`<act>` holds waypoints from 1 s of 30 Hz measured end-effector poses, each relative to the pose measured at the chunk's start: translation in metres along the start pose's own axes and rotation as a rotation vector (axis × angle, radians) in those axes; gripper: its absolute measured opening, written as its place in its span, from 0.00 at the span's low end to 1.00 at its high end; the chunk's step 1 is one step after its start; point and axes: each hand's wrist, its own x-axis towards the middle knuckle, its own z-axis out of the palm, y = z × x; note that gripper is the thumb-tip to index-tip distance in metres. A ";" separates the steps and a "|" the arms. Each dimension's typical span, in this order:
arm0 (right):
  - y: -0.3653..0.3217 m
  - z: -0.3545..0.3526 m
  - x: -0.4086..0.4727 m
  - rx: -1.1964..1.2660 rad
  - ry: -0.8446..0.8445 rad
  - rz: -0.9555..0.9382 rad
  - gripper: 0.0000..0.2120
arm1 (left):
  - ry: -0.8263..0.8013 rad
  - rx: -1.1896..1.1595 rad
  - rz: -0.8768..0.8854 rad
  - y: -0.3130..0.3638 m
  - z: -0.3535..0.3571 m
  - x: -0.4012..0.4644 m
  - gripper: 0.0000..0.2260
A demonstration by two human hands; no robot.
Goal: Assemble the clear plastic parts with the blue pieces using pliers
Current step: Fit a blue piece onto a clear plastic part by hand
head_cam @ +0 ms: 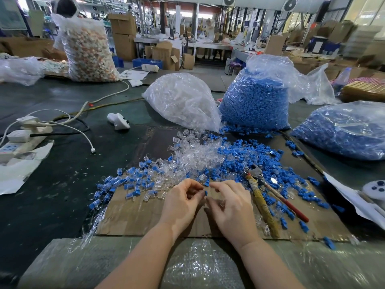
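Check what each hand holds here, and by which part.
The left hand pinches a small blue piece at its fingertips. The right hand has curled fingers; what it holds cannot be told.

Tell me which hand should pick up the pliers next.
The right hand, most likely. The pliers lie on the cardboard just beside it, handles toward the person, while the left hand sits farther away and pinches a small blue piece in its fingers.

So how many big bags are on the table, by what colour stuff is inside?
Blue pieces: 2 bags
Clear parts: 1 bag
Orange and white bits: 1 bag
Total: 4 bags
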 end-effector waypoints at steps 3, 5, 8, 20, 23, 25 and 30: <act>0.009 -0.011 0.005 -0.097 0.058 0.150 0.15 | 0.000 -0.012 -0.007 0.001 0.000 0.000 0.09; 0.019 -0.023 0.010 -0.203 0.038 0.296 0.18 | 0.004 -0.003 -0.008 0.001 0.000 0.000 0.09; 0.036 -0.043 0.015 -0.447 -0.089 0.551 0.22 | 0.009 0.013 -0.015 0.001 0.001 0.000 0.09; 0.050 -0.057 0.026 -0.593 -0.359 0.747 0.25 | 0.036 0.030 -0.036 0.004 -0.001 0.001 0.08; 0.042 -0.061 0.027 -0.520 -0.317 0.617 0.18 | 0.038 -0.020 -0.075 0.006 -0.002 0.004 0.07; 0.033 -0.062 0.029 -0.406 -0.350 0.488 0.14 | 0.034 -0.179 -0.162 0.009 -0.003 0.008 0.06; -0.001 -0.058 0.033 0.122 -0.556 0.486 0.14 | 0.069 -0.428 -0.342 0.013 -0.007 0.019 0.03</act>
